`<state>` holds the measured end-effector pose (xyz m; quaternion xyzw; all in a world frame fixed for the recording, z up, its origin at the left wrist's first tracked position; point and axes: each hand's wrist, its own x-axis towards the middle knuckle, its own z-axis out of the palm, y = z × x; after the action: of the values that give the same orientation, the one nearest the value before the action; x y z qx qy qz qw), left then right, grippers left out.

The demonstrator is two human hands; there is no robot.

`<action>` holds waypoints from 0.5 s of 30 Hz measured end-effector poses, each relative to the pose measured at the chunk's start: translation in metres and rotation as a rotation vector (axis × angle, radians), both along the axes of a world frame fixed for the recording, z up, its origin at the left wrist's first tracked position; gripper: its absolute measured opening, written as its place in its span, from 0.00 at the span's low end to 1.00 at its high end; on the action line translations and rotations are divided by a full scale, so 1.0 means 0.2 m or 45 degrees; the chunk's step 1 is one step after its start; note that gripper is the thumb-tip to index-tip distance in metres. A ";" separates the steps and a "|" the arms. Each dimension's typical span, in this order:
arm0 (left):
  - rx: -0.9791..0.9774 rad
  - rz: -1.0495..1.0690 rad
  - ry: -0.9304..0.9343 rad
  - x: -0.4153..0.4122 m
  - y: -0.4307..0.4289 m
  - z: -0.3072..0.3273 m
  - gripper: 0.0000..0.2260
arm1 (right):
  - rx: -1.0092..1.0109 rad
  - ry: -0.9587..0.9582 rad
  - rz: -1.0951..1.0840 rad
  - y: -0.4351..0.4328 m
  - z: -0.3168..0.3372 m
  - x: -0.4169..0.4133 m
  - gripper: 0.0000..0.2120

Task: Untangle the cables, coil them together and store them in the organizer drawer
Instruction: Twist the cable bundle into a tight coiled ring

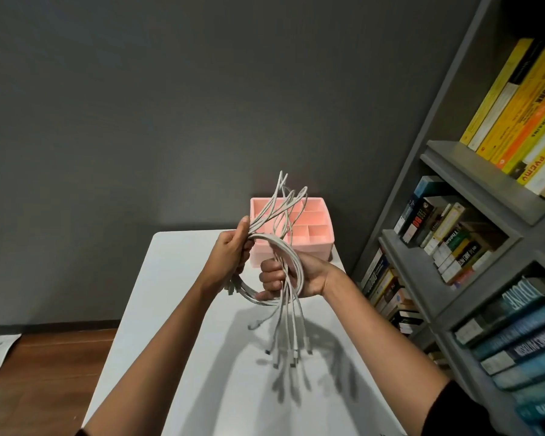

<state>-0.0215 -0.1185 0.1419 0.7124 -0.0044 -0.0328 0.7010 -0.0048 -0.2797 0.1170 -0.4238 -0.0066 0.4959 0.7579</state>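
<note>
Head view: white cables (291, 262) looped between clenched left hand (233, 250) and right hand (291, 275).

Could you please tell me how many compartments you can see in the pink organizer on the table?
About 6 in the pink organizer: two across the back, two in the middle row, two at the front. The cables and the left hand cover its left side, so more may be hidden.
</note>
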 end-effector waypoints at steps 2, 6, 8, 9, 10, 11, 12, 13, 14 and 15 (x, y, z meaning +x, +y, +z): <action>0.041 0.063 -0.008 0.02 0.02 0.00 0.24 | -0.092 -0.009 -0.098 0.00 0.02 0.01 0.31; 0.096 0.178 -0.012 0.06 0.08 -0.03 0.24 | -0.193 -0.145 -0.079 -0.05 0.00 0.01 0.27; 0.093 0.181 -0.005 0.06 0.09 -0.05 0.24 | -0.265 -0.222 0.071 -0.05 -0.03 -0.01 0.18; 0.091 0.178 0.001 0.06 0.08 -0.06 0.24 | -0.363 -0.263 0.118 -0.03 -0.05 -0.01 0.15; 0.094 0.175 0.007 0.06 0.08 -0.07 0.24 | -0.465 -0.267 0.143 -0.01 -0.05 -0.02 0.14; 0.103 0.172 0.012 0.06 0.09 -0.07 0.24 | -0.535 -0.239 0.132 0.01 -0.06 -0.03 0.15; 0.125 0.175 0.016 0.06 0.09 -0.08 0.24 | -0.559 -0.197 0.092 0.03 -0.08 -0.03 0.18; 0.161 0.185 0.010 0.06 0.09 -0.09 0.25 | -0.561 -0.158 0.048 0.04 -0.09 -0.03 0.19; 0.230 0.208 -0.014 0.06 0.10 -0.09 0.25 | -0.576 -0.133 0.011 0.06 -0.09 -0.03 0.18; 0.341 0.245 -0.055 0.07 0.10 -0.09 0.26 | -0.609 -0.122 -0.012 0.07 -0.09 -0.03 0.15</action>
<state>-0.0074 -0.0985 0.1247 0.7972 0.0533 0.0495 0.5993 -0.0101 -0.2661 0.0982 -0.6145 0.0770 0.4590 0.6370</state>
